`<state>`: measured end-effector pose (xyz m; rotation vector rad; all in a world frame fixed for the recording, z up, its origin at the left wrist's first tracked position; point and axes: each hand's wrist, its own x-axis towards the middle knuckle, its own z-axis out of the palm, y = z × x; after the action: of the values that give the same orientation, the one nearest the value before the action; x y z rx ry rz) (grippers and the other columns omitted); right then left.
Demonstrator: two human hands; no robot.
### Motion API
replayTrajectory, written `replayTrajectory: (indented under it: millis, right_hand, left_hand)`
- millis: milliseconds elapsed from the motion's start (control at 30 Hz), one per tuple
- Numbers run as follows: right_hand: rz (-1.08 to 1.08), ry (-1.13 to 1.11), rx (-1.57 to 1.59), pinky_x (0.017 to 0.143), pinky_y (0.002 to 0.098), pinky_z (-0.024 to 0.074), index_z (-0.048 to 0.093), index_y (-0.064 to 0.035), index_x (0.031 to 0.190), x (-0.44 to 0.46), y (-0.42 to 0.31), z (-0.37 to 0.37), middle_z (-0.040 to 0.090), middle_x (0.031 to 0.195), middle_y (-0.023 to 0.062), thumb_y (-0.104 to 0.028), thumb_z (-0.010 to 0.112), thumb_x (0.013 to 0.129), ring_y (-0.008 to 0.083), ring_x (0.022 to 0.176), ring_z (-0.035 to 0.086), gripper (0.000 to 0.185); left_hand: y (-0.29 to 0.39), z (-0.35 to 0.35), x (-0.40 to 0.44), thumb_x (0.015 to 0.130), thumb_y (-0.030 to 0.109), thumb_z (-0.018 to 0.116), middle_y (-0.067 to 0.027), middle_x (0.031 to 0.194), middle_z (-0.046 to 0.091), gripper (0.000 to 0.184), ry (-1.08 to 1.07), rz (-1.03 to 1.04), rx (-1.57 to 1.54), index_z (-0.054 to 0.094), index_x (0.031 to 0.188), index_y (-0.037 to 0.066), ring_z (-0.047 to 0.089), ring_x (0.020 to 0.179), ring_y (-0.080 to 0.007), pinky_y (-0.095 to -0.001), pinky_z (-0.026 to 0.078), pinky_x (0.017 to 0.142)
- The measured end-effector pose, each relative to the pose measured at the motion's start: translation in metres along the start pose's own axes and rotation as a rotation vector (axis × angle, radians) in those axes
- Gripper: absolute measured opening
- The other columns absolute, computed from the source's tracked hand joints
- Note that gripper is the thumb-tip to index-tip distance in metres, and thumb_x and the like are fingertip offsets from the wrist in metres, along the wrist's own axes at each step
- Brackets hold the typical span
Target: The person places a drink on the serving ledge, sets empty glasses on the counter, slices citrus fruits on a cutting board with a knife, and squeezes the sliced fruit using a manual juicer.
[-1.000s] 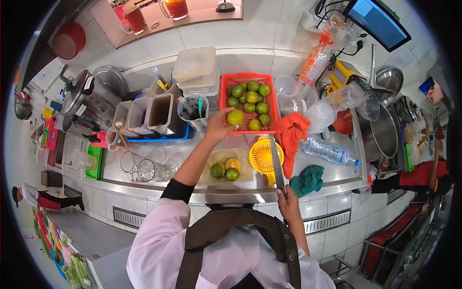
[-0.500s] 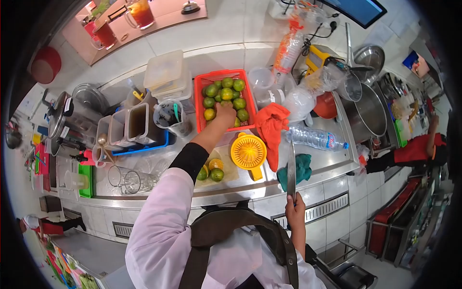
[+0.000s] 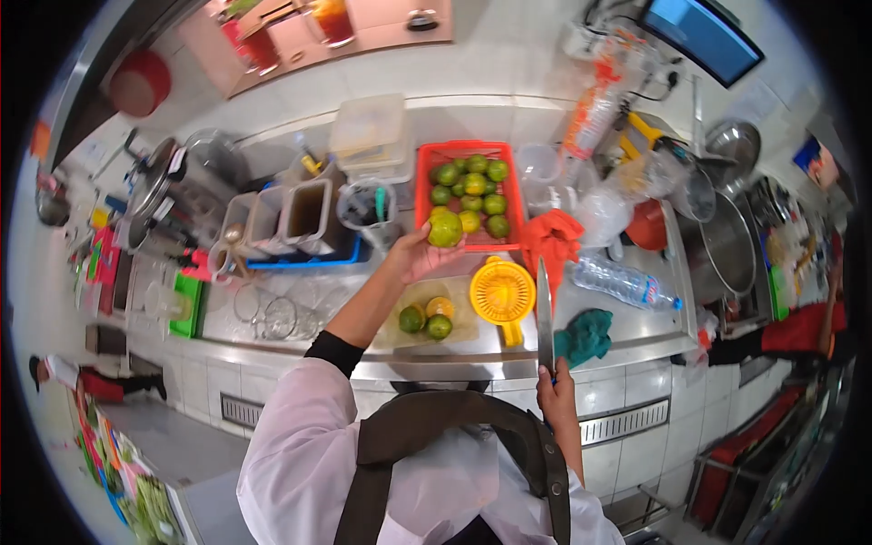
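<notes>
My left hand [image 3: 416,258] is closed around a green-yellow orange [image 3: 445,230], lifted just in front of the red basket [image 3: 423,186], which holds several similar oranges. In my right hand [image 3: 558,394] a long knife [image 3: 545,322] is gripped by its handle, blade pointing away from me. A yellow citrus juicer [image 3: 515,332] sits between the hands, its ribbed cone facing up. To its left, a cutting board [image 3: 466,332] carries two green oranges [image 3: 440,327] and a cut half [image 3: 440,306] with orange flesh showing.
An orange cloth [image 3: 551,238], a plastic water bottle [image 3: 622,283] and a green cloth [image 3: 587,336] lie at the right. Glass mugs [image 3: 280,318] and containers in a blue tray [image 3: 309,262] are on the left. Other people stand at both far sides.
My left hand has come out of the basket toward me, now with an orange in it. My right hand still holds the knife. The whole view has shifted slightly.
</notes>
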<state>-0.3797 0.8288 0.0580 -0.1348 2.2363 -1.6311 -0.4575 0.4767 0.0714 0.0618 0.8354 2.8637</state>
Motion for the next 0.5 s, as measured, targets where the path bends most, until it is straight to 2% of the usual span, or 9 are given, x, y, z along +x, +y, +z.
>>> replayTrajectory:
  millis: [67,167,233,267,300,333,400,467,500]
  right_hand:
    - [-0.078,-0.081,0.063,0.036,0.0212,0.026,0.038,-0.0068,0.084,0.006,-0.002,0.024,0.038,0.051,-0.0038,-0.015,0.047,0.089,0.004,0.041,0.033,0.013]
    - [-0.143,-0.229,-0.06,0.035,0.022,0.0275,0.037,-0.0077,0.084,0.022,0.01,0.056,0.038,0.051,-0.0022,-0.014,0.047,0.089,0.0055,0.04,0.036,0.012]
    - [-0.087,-0.332,-0.023,0.034,0.023,0.0297,0.04,-0.0064,0.087,0.025,0.003,0.077,0.04,0.05,-0.0003,-0.013,0.046,0.089,0.0064,0.039,0.037,0.009]
    - [-0.069,-0.392,-0.093,0.04,0.0278,0.0324,0.04,-0.0043,0.086,0.027,0.001,0.089,0.042,0.053,0.0061,-0.013,0.047,0.087,0.015,0.044,0.041,0.011]
    - [-0.054,-0.443,-0.163,0.045,0.0326,0.0351,0.04,-0.0022,0.085,0.03,0.002,0.101,0.044,0.055,0.0126,-0.013,0.048,0.086,0.0235,0.048,0.045,0.013]
    - [-0.045,-0.485,-0.235,0.05,0.0375,0.0379,0.04,-0.0001,0.084,0.033,0.001,0.112,0.046,0.058,0.019,-0.012,0.048,0.084,0.0321,0.053,0.049,0.015]
    - [-0.231,-0.593,-0.357,0.057,0.0426,0.0396,0.042,0.0003,0.085,0.032,-0.005,0.136,0.05,0.067,0.0233,-0.013,0.05,0.081,0.04,0.064,0.052,0.016]
    - [-0.251,-0.73,-0.409,0.063,0.0444,0.0393,0.042,0.0007,0.084,0.032,0.0,0.162,0.051,0.072,0.0251,-0.013,0.049,0.081,0.0425,0.07,0.051,0.016]
    - [-0.182,-0.784,-0.439,0.068,0.0457,0.0391,0.043,0.0015,0.085,0.032,0.005,0.174,0.052,0.076,0.0278,-0.014,0.048,0.081,0.0446,0.076,0.051,0.017]
  left_hand:
    - [-0.001,-0.003,-0.035,0.085,0.037,0.052,-0.0185,0.117,0.049,0.053,0.02,0.022,-0.129,0.04,0.122,0.001,0.05,0.108,-0.029,-0.0441,0.036,0.096]
    - [-0.001,-0.012,-0.082,0.084,0.041,0.051,-0.0185,0.119,0.048,0.056,0.131,0.043,-0.227,0.04,0.123,0.003,0.049,0.107,-0.0287,-0.0425,0.036,0.096]
    - [-0.003,-0.016,-0.115,0.085,0.043,0.049,-0.0174,0.119,0.047,0.056,0.307,0.097,-0.084,0.04,0.122,0.002,0.049,0.107,-0.0285,-0.0419,0.037,0.096]
    - [-0.002,-0.017,-0.129,0.085,0.043,0.049,-0.0168,0.12,0.047,0.056,0.386,0.122,-0.008,0.04,0.122,0.002,0.05,0.107,-0.0283,-0.0415,0.037,0.096]
    - [-0.003,-0.014,-0.144,0.084,0.035,0.054,-0.0148,0.115,0.051,0.049,0.412,0.175,-0.018,0.044,0.119,0.001,0.051,0.105,-0.024,-0.0378,0.038,0.095]
    - [-0.005,-0.02,-0.159,0.082,0.028,0.059,-0.0132,0.11,0.053,0.046,0.509,0.207,0.193,0.046,0.116,0.0,0.052,0.102,-0.022,-0.0352,0.04,0.092]
    - [-0.01,-0.036,-0.186,0.076,0.016,0.067,-0.0098,0.101,0.057,0.041,0.684,0.27,0.62,0.049,0.108,-0.001,0.055,0.096,-0.0179,-0.0299,0.043,0.087]
    - [-0.013,-0.031,-0.208,0.062,0.01,0.077,-0.0068,0.092,0.06,0.048,0.771,0.263,1.054,0.053,0.102,0.0,0.058,0.084,-0.0133,-0.0268,0.047,0.078]
    - [-0.02,-0.04,-0.217,0.053,0.015,0.083,-0.0071,0.089,0.061,0.057,0.824,0.253,1.211,0.054,0.099,0.0,0.059,0.078,-0.0139,-0.0273,0.048,0.073]
